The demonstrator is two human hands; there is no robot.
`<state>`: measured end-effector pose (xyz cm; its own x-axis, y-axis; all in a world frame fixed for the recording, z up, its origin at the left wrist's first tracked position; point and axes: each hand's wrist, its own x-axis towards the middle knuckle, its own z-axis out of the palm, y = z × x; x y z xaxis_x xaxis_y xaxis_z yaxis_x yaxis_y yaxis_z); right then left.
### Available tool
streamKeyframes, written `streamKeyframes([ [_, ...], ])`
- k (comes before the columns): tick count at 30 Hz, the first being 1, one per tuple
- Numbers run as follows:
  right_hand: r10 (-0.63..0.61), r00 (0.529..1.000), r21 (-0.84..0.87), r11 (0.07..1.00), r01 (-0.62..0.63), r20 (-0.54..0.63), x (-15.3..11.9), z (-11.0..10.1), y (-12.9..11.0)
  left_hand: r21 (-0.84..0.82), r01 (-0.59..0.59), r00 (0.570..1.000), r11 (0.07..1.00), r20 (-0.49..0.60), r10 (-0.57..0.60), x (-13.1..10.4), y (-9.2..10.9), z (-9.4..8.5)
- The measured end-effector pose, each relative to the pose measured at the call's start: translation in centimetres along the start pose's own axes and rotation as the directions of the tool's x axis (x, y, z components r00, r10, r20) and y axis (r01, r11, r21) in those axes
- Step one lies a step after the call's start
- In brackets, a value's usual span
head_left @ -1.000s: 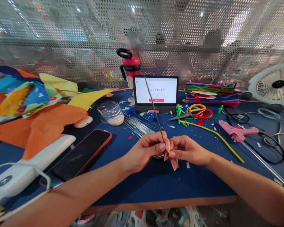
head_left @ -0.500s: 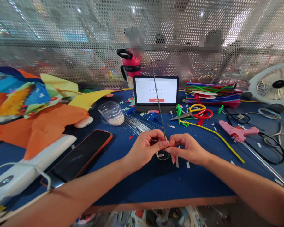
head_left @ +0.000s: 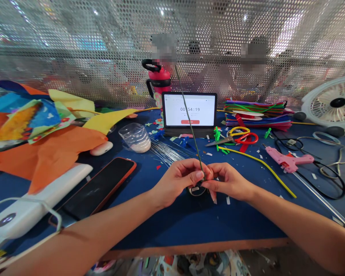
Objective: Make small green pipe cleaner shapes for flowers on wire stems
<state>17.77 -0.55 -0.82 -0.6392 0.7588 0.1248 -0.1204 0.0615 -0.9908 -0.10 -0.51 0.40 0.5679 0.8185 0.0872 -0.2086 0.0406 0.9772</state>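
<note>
A thin dark green stem [head_left: 189, 120] rises from between my two hands and leans to the upper left, in front of the tablet [head_left: 189, 111]. My left hand [head_left: 179, 182] pinches its lower end between thumb and fingers. Touching it from the right, my right hand [head_left: 228, 182] has its thumb and index finger pressed together at the stem's base. Below the fingertips lies a round ring-like thing [head_left: 197, 194], partly hidden by the hands. A bundle of thin silvery wires [head_left: 165, 151] lies behind my left hand.
Scissors [head_left: 232, 140], a yellow stem [head_left: 264, 163] and a pink glue gun [head_left: 290, 159] lie to the right, near a white fan [head_left: 333, 101]. On the left are a phone [head_left: 103, 188], a white device [head_left: 37, 203], orange cloth [head_left: 54, 149] and a clear cup [head_left: 135, 138].
The stem's upper end has tipped further left. The fingers of both hands have shifted slightly and come closer together at its base.
</note>
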Motion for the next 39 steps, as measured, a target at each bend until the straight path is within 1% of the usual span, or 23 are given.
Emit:
streamKeyframes([
  [4, 0.021, 0.999, -0.066, 0.998, -0.024, -0.047, 0.13, 0.02, 0.17, 0.109, 0.031, 0.993, 0.994, -0.118, -0.018, 0.13, 0.01, 0.07],
  [6, 0.035, 0.999, -0.057, 0.998, -0.038, -0.039, 0.17, -0.05, 0.26, 0.137, 0.025, 0.989, 0.99, -0.144, -0.005, 0.11, 0.02, 0.07],
  [7, 0.043, 0.999, -0.03, 0.999, -0.044, -0.024, 0.18, -0.1, 0.28, 0.129, 0.016, 0.99, 0.992, -0.14, 0.002, 0.08, 0.03, 0.07],
  [9, 0.055, 0.998, 0.042, 0.998, -0.056, 0.019, 0.17, -0.17, 0.28, 0.06, -0.005, 0.995, 0.998, -0.099, 0.011, -0.01, 0.07, 0.06],
  [13, 0.06, 0.992, 0.117, 0.99, -0.074, 0.114, 0.06, -0.19, 0.19, -0.122, -0.028, 0.999, 0.992, 0.044, 0.033, -0.17, 0.21, -0.01],
  [15, 0.052, 0.991, 0.116, 0.991, -0.067, 0.127, 0.01, -0.2, 0.18, -0.142, -0.021, 0.996, 0.99, 0.079, 0.033, -0.17, 0.27, -0.07],
  [16, 0.045, 0.992, 0.108, 0.992, -0.058, 0.119, 0.0, -0.21, 0.18, -0.134, -0.015, 0.996, 0.991, 0.08, 0.026, -0.15, 0.27, -0.1],
  [18, 0.029, 0.996, 0.072, 0.997, -0.035, 0.083, -0.01, -0.25, 0.19, -0.093, -0.004, 0.999, 0.996, 0.041, 0.008, -0.06, 0.2, -0.16],
  [22, 0.005, 1.0, -0.018, 1.0, -0.005, 0.011, -0.01, -0.21, 0.11, 0.018, 0.029, 0.996, 0.999, -0.081, -0.027, 0.16, -0.07, -0.22],
  [26, 0.009, 0.999, -0.099, 0.995, -0.014, -0.05, -0.01, -0.01, 0.02, 0.125, 0.023, 0.992, 0.992, -0.13, -0.007, 0.21, -0.01, -0.16],
  [28, 0.018, 0.999, -0.096, 0.995, -0.023, -0.05, 0.01, 0.0, 0.04, 0.154, -0.001, 0.991, 0.988, -0.134, 0.022, 0.16, 0.11, -0.09],
  [30, 0.03, 0.999, -0.048, 0.998, -0.031, -0.015, 0.03, -0.08, 0.14, 0.124, -0.03, 0.994, 0.992, -0.101, 0.042, 0.1, 0.18, -0.05],
  [32, 0.042, 0.998, 0.023, 0.999, -0.043, 0.041, 0.04, -0.2, 0.28, 0.035, -0.049, 0.998, 0.998, -0.033, 0.051, 0.02, 0.16, -0.06],
  [35, 0.045, 0.992, 0.098, 0.994, -0.056, 0.114, 0.02, -0.33, 0.47, -0.1, -0.041, 0.996, 0.994, 0.075, 0.049, -0.08, 0.04, -0.13],
  [37, 0.039, 0.99, 0.111, 0.992, -0.054, 0.135, 0.02, -0.34, 0.5, -0.142, -0.033, 0.993, 0.989, 0.11, 0.049, -0.11, -0.02, -0.21],
  [39, 0.034, 0.992, 0.09, 0.995, -0.045, 0.119, 0.04, -0.3, 0.45, -0.147, -0.026, 0.992, 0.989, 0.117, 0.044, -0.09, -0.06, -0.28],
])
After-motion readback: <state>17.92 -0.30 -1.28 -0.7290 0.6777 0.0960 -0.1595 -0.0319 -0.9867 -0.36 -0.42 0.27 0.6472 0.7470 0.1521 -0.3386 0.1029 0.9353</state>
